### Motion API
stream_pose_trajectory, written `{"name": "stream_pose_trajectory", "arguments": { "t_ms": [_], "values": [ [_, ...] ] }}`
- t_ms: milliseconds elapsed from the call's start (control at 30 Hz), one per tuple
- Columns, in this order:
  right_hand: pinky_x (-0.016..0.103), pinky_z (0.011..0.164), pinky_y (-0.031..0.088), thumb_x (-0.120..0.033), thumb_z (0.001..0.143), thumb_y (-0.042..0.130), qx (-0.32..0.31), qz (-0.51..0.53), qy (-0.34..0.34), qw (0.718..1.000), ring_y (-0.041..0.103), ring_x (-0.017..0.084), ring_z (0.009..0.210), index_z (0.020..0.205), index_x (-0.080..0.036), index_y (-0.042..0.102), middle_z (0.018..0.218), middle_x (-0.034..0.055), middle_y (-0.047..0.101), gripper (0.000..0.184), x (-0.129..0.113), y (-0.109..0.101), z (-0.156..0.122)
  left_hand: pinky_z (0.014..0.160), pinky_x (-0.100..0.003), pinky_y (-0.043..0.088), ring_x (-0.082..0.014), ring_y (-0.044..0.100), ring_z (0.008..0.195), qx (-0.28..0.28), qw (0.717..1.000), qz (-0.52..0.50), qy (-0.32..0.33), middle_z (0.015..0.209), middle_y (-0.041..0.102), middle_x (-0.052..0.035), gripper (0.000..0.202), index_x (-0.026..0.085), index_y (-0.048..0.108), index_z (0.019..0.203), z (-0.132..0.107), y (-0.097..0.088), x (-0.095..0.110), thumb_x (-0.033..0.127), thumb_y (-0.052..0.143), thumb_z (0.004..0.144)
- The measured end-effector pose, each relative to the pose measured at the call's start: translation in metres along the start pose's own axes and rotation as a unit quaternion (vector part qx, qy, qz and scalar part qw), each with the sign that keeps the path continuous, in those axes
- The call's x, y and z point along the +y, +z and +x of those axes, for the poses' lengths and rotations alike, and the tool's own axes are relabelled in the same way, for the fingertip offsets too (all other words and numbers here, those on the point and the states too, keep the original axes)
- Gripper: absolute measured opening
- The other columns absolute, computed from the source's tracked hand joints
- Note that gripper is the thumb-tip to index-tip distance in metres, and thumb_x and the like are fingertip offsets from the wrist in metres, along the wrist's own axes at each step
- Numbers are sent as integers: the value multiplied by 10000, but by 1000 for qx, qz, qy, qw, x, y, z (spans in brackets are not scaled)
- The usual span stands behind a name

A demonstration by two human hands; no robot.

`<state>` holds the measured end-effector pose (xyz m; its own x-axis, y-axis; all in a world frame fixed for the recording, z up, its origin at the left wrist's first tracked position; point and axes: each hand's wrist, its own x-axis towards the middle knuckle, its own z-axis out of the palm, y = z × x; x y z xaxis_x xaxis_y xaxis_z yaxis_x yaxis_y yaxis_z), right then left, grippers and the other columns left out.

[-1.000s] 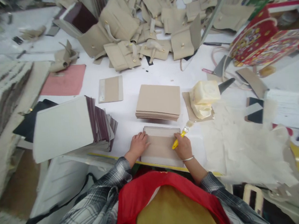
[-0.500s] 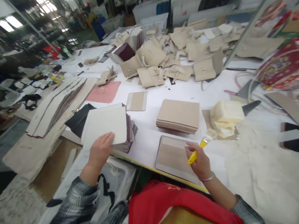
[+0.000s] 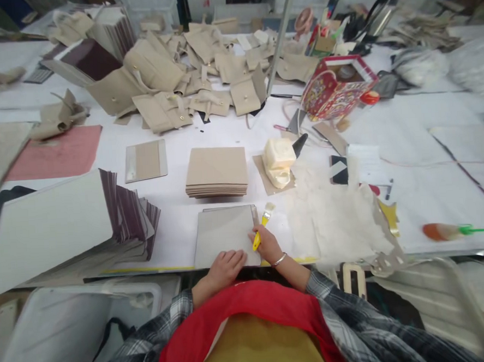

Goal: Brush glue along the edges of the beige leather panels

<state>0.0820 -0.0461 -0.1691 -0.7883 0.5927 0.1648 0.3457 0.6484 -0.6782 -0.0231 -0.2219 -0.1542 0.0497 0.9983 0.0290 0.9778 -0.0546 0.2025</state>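
Note:
A grey-white board (image 3: 222, 231) lies flat at the table's front edge, over another sheet whose edges show behind it and to its right. My left hand (image 3: 227, 266) rests on its near edge, fingers laid flat on top. In my right hand (image 3: 266, 244) is a paintbrush (image 3: 263, 223) with a yellow handle, its pale bristles pointing up and away. That hand sits at the right edge of the board. Just beyond stands a neat stack of beige panels (image 3: 216, 171). To the left leans a large pile of grey-white boards (image 3: 59, 219) with dark maroon sides.
A cream-coated container (image 3: 279, 157) stands on a beige piece at right of the stack. A clear plate (image 3: 145, 160) lies behind left. Beige snap pouches (image 3: 164, 109) heap at the back, near a metal pole (image 3: 280, 42). Crumpled pale sheeting (image 3: 338, 224) covers the right front.
My left hand has come from the pile of boards to the front middle, where a grey-white board now covers the beige panel. My right hand still holds the paintbrush. The view has turned right.

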Motion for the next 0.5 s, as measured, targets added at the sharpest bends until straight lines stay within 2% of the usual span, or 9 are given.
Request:
{"name": "stream_pose_trajectory", "arguments": {
  "t_ms": [100,200,300,367,433,500],
  "values": [
    [266,610,455,-345,855,450,-17,-75,8,997,581,165,666,910,-186,537,754,45,612,189,28,-6,1,809,-356,439,-219,561,1004,-2,999,-33,29,1160,611,-73,389,275,543,1182,12,7,0,125,417,846],
    [251,597,439,-411,870,441,10,-130,46,990,597,167,663,986,-183,571,758,51,646,287,43,-36,20,841,-377,429,-236,551,1028,5,999,-24,24,1196,596,-51,364,266,552,1167,18,10,-4,142,445,842],
    [257,638,448,-482,896,357,122,-99,113,981,619,172,721,1086,-190,570,813,51,669,408,59,-84,58,849,-373,434,-230,555,1033,12,999,-7,36,1201,599,-39,375,254,561,1163,22,18,-10,123,458,827],
    [254,614,448,-514,911,274,172,-48,175,968,612,159,652,1011,-187,608,728,36,662,478,72,-111,89,841,-362,442,-222,561,1023,19,999,-4,44,1194,607,-28,368,258,577,1148,24,24,-14,126,459,826],
    [242,559,432,-529,908,255,174,-24,230,957,578,140,541,862,-180,639,601,20,629,521,87,-125,121,817,-352,452,-218,572,1001,32,998,-7,47,1175,619,-16,355,267,593,1130,27,27,-16,140,457,828],
    [239,536,420,-516,895,313,147,-50,242,958,562,137,510,786,-177,648,565,22,622,489,100,-127,147,788,-344,458,-214,584,977,51,997,-15,52,1146,636,-4,359,282,604,1116,29,28,-19,142,451,823]
  ]
}}
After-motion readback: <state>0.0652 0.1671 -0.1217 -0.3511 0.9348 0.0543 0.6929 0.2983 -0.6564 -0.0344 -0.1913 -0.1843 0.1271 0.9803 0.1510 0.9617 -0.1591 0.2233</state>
